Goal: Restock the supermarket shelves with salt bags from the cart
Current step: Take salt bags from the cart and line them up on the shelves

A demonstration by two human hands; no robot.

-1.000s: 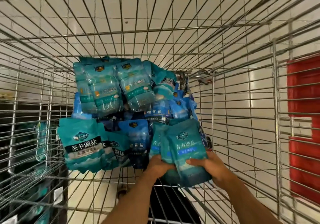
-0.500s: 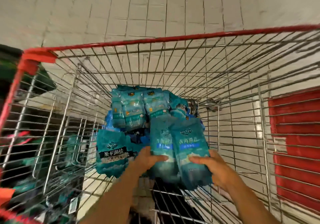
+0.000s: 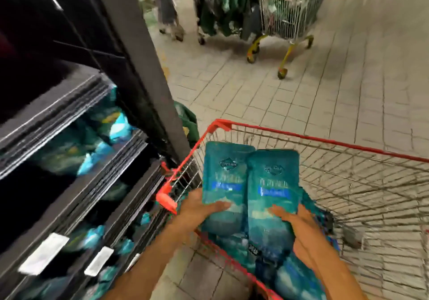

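The left hand (image 3: 197, 209) is gripping the lower part of one teal salt bag (image 3: 222, 183), its thumb lying across the front of the bag and its fingers curled behind. The right hand (image 3: 299, 223) is gripping a second teal salt bag (image 3: 272, 193) the same way, thumb on the front near the bottom edge. The two bags are standing upright and side by side, the right one overlapping the edge of the left one, both rising above the fingers and held over the near left corner of the cart (image 3: 325, 141), a wire one with a red rim. Below and just behind the fingers, more salt bags (image 3: 290, 274) are lying in a heap inside the cart. To the left of the left hand, dark shelves (image 3: 76, 183) are standing close beside the cart, with blurred teal and blue packs (image 3: 92, 146) lying on them and white price tags (image 3: 44, 253) on their front edges. Far ahead of the fingers, across the tiled floor (image 3: 301, 95), another cart (image 3: 287, 9) on yellow-green wheels is standing, with a person's legs (image 3: 168, 9) near it.
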